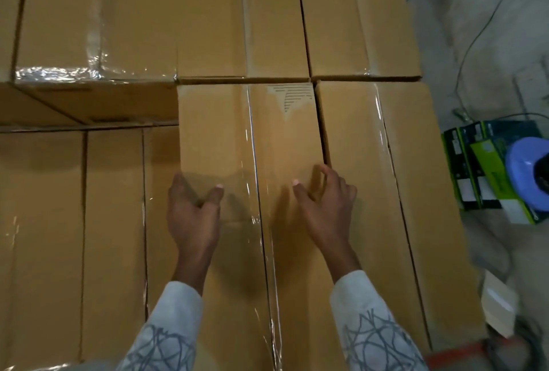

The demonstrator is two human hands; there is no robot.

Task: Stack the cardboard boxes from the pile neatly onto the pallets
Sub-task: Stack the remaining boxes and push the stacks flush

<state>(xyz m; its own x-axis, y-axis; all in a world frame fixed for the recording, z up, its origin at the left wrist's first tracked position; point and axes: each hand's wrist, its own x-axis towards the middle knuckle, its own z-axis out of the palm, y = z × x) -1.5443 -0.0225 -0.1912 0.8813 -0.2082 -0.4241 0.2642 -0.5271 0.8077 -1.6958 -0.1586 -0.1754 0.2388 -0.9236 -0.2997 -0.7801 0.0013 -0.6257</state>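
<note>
- The long brown cardboard box with clear tape down its middle lies directly in front of and below the person. Its long axis runs straight away from them, and its far end butts against a cross row of brown cardboard boxes.
- The left hand is at the box's left edge, with the thumb on top and the fingers reaching to the rim. The fingers are loosely bent and do not clasp anything that shows.
- The right hand is near the right edge, its bent fingers beside the narrow gap to the neighbouring taped brown box. It also holds nothing.
- Blur hides whether either palm actually presses on the cardboard.
- Both hands are about equally far along the box, one to each long side, so neither is clearly nearer.
- The box top stands higher than the flat brown boxes to the left. Judging from this, the next move is a square push or nudge along the long axis.
</note>
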